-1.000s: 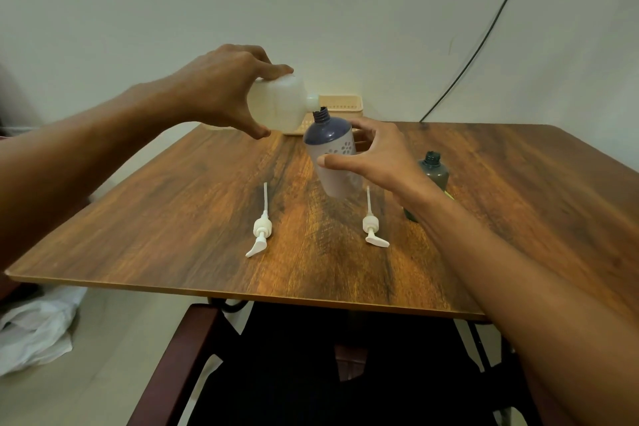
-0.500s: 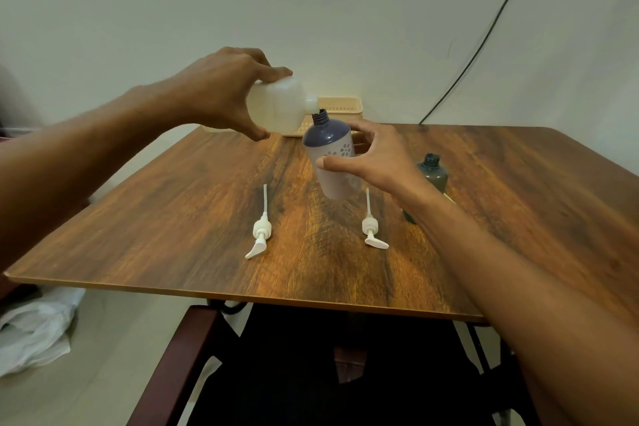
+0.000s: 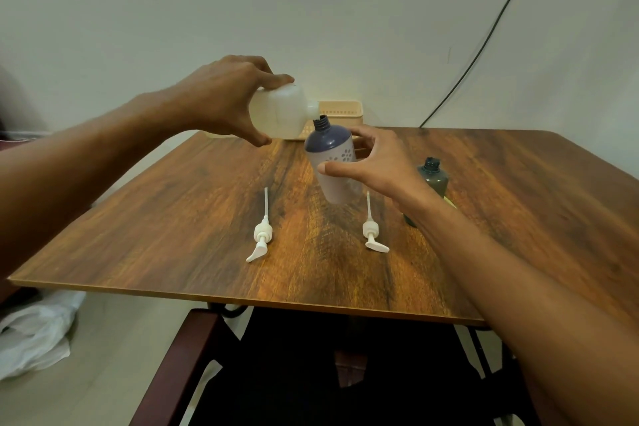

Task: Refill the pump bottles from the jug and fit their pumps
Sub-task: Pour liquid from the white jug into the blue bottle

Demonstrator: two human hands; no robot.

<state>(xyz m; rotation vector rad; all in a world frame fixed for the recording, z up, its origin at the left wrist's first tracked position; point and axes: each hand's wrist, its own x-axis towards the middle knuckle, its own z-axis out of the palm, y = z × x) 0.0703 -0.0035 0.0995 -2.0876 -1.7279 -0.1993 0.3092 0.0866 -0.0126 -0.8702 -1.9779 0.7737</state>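
Gripping the jug round its body, the left hand has its thumb under and its fingers over the top, and it holds the jug on its side above the far part of the table. Its long axis runs nearly level, left to right, with the spout pointing right. The right hand wraps the blue-and-white bottle, thumb across the front and fingers curled round the back. This bottle appears to be raised off the wood and leans so that its open threaded neck tips up and left.

Everything turns on that one meeting point: the spout sits just above and slightly left of the neck, very close to it, though I cannot tell whether the two touch. No stream of liquid shows between them. To my eye the pour is either barely running or about to start, and a little more tilt of the jug would send liquid down into the neck — provided the spout stays over the opening.

Two white pumps lie flat on the table nearer the person, tubes pointing away — one below the jug, the other just beside the right wrist. A dark bottle, uncapped, stands behind the right forearm. The right hand is nearer both.
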